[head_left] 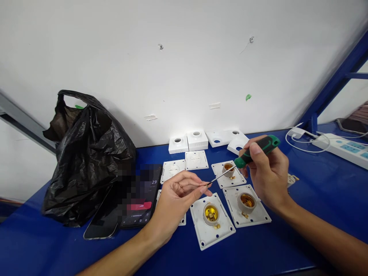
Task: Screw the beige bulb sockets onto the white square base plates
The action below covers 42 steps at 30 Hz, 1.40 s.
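Note:
My right hand (267, 172) is closed round the green and black handle of a screwdriver (253, 150), whose thin shaft slants down to the left. My left hand (179, 193) pinches something tiny, which I cannot make out, right at the screwdriver's tip above the table. Below the hands lie three white square plates with brass lamp sockets: one at the front (211, 220), one to its right (247, 205), one behind (229, 173).
White covers (188, 142) and flat plates (196, 160) lie near the wall. A black plastic bag (86, 157) stands at the left, two phones (140, 199) beside it. A white power strip (342, 147) with cables lies at the right on the blue table (322, 191).

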Tool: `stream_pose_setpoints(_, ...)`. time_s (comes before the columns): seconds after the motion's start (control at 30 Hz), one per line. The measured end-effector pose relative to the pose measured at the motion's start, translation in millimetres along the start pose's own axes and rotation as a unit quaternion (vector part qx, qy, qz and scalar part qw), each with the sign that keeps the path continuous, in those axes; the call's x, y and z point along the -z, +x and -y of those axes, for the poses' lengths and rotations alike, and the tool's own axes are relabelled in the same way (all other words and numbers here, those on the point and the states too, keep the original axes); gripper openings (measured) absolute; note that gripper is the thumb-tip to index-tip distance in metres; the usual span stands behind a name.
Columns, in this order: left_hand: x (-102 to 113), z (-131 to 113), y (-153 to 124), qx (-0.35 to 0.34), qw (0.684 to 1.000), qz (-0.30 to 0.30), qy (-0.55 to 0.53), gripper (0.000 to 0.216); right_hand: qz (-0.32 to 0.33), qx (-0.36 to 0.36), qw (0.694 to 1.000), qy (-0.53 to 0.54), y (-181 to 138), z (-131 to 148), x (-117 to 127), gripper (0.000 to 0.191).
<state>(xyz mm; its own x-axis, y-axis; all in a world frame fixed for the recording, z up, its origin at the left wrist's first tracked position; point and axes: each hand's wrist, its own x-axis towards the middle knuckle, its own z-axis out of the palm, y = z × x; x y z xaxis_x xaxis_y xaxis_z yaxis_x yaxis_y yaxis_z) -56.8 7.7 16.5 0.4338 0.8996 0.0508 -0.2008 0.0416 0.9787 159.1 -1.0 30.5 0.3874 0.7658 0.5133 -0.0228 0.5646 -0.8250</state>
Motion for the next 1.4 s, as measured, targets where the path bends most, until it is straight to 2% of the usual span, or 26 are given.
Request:
stream_pose_setpoints(0.53, 1, -1, -1, -0.011, 0.999, -0.011, 0.036, 0.026, 0.002, -0.001, 1.000, 0.010, 0, 0, -2, 0.027)
stream_pose_setpoints(0.63, 2, -2, 1, -0.023, 0.999, 0.015, 0.047, 0.028, -0.001, 0.008, 1.000, 0.010, 1, 2, 0, 0.026)
stream_pose_setpoints(0.73, 6, -2, 4, -0.041, 0.994, 0.067, 0.079, 0.034, -0.006, 0.022, 1.000, 0.004, 2, 5, 1, 0.025)
stream_pose_setpoints(0.83, 11, -2, 6, -0.048, 0.984, 0.116, 0.125, 0.056, 0.003, 0.033, 0.999, -0.009, 1, 7, 3, 0.024)
stream_pose_setpoints(0.9, 14, -2, 6, -0.047, 0.971, 0.151, 0.181, 0.072, 0.019, 0.038, 0.999, -0.021, 0, 8, 4, 0.024)
stream_pose_setpoints(0.97, 16, -2, 4, -0.038, 0.947, 0.187, 0.259, 0.078, 0.042, 0.046, 0.997, -0.037, -3, 9, 5, 0.023)
stream_pose_setpoints(1.07, 17, -1, 2, -0.030, 0.899, 0.240, 0.366, 0.064, 0.078, 0.070, 0.992, -0.065, -8, 10, 5, 0.020)
stream_pose_setpoints(1.17, 16, 1, 0, -0.057, 0.864, 0.260, 0.427, 0.048, 0.105, 0.113, 0.983, -0.097, -13, 12, 4, 0.016)
stream_pose_setpoints(1.4, 17, 8, -1, -0.104, 0.831, 0.263, 0.479, 0.036, 0.188, 0.196, 0.949, -0.159, -23, 15, 2, 0.005)
